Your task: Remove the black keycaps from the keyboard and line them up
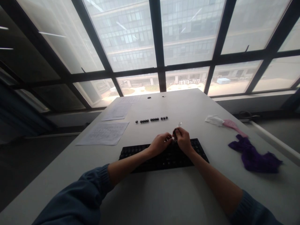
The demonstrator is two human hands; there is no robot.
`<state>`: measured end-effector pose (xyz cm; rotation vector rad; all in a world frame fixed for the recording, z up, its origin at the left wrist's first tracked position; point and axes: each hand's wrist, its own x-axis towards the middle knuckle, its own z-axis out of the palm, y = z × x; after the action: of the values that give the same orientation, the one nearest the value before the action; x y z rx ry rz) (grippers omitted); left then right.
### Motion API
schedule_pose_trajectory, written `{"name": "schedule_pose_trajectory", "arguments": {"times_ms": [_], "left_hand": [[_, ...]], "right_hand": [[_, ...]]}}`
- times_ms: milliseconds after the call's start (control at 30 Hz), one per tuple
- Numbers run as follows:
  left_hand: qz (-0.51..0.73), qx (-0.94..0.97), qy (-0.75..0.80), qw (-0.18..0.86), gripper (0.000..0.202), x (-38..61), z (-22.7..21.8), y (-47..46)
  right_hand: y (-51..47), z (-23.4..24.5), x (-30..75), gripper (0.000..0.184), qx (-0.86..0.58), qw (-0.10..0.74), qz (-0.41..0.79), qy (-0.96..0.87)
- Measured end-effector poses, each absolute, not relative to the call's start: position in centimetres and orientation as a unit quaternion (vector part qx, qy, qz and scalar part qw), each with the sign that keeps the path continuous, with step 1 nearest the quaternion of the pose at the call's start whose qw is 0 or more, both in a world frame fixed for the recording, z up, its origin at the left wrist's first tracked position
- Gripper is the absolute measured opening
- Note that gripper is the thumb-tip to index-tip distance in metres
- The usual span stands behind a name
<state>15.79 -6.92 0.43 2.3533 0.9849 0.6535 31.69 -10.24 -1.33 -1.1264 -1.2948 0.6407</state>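
A black keyboard [164, 161] lies across the white table in front of me. Over its back edge, my right hand [184, 139] is closed around a small pale tool [180, 124], which looks like a keycap puller; its thin end sticks up past my fingers. My left hand [161, 142] meets it from the left, fingers curled and pinched at the right fingertips. Whatever the left fingers hold is too small to make out. Farther back, several black keycaps [154, 119] stand in a row of small groups.
Printed sheets of paper [103, 133] lie at the left of the table [150, 107]. A purple cloth [257, 156] and a pink and white item [231, 124] rest near the right edge. Large windows [136, 40] rise behind the table.
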Motion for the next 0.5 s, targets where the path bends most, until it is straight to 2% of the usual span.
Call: {"name": "schedule_pose_trajectory", "arguments": {"times_ms": [267, 367, 500], "left_hand": [[0.249, 0.853, 0.341, 0.306, 0.026, 16.0, 1.4, -6.8], [0.240, 0.819, 0.331, 0.401, 0.028, 15.4, 1.4, -5.6], [0.213, 0.727, 0.347, 0.553, 0.048, 15.1, 1.2, -4.2]], "right_hand": [[-10.7, -0.9, 31.5, 0.027, -0.462, 0.646, 0.272, -0.544], [-10.7, -1.0, 31.5, 0.028, -0.456, 0.653, 0.267, -0.542], [-10.7, -1.1, 31.4, 0.027, -0.456, 0.648, 0.269, -0.547]]}}
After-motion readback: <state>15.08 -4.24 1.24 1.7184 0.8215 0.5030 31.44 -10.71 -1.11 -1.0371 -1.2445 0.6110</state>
